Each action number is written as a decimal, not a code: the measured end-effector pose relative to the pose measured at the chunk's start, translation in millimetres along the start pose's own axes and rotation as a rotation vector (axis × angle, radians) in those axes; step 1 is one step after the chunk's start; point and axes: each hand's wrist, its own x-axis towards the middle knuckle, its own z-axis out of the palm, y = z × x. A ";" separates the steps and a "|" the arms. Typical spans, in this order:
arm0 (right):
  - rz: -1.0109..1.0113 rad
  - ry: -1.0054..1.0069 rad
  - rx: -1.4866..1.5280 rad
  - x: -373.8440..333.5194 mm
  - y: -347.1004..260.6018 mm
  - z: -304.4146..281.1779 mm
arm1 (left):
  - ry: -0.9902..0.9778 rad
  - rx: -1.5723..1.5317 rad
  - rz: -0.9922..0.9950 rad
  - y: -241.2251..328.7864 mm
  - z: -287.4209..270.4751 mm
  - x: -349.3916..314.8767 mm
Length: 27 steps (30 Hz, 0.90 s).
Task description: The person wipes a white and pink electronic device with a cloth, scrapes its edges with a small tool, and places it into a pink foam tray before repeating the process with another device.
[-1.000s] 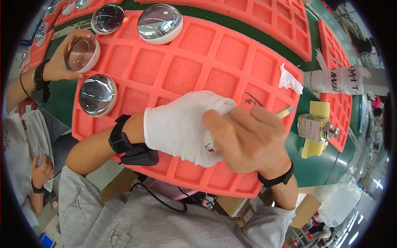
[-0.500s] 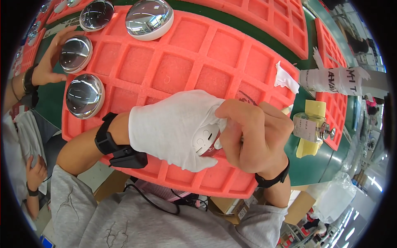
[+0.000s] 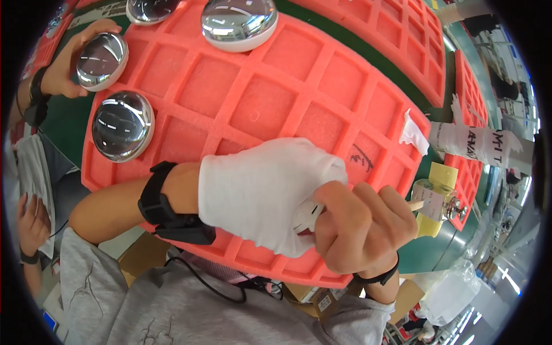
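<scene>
1. Count first: four shiny domes [image 3: 238,24], mirror-smooth on top with white bases. Three sat at the far left part of the big pink tray [image 3: 261,106]; the fourth was in a co-worker's hand [image 3: 60,69], thumb and fingers spread around it at the tray's left edge.
2. One small white piece [image 3: 306,217], the thing being worked on: smooth, rounded, with a dark slot and a bit of red at its lower edge. It was held over the near side of the tray, mostly hidden between both hands.
3. Left hand [image 3: 261,192], in one white fabric glove, had its fingers wrapped around that piece.
4. Right hand [image 3: 362,227], bare, had its fingers curled in tight around one thin stick [image 3: 415,204], pale end poking out past the knuckles. Fingertips were hidden, so can't tell if they touched the piece.
5. Trays: the big one was matte foam, a grid of squarish pockets, with one torn white scrap [image 3: 414,133] on its right edge. At least two more pink trays [image 3: 425,92] sat beyond it on the green table [image 3: 431,253].
6. One clear bottle [image 3: 432,200] with a metal top, yellow material showing on two sides of it.
</scene>
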 end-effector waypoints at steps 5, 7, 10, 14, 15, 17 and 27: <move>-0.079 0.014 0.030 2.8 2.1 1.6 | -0.098 0.008 -0.085 7.2 -5.7 3.9; -0.122 -0.023 0.106 0.6 1.1 1.0 | -0.121 0.009 -0.089 8.5 -7.9 6.6; -0.040 -0.007 0.191 -3.5 8.0 4.0 | -0.162 -0.001 -0.098 8.8 -8.7 9.0; 0.058 0.057 0.229 -2.5 21.3 0.5 | -0.093 0.081 0.007 10.0 0.0 4.2; 0.084 0.089 0.227 -2.0 23.5 0.5 | -0.115 0.038 -0.040 9.2 -1.7 2.5; 0.088 0.092 0.246 0.5 23.2 1.7 | -0.162 -0.048 -0.132 11.4 -9.0 3.4; 0.048 0.034 0.094 -1.4 9.8 -3.5 | -0.124 0.218 0.113 5.2 -5.6 -5.4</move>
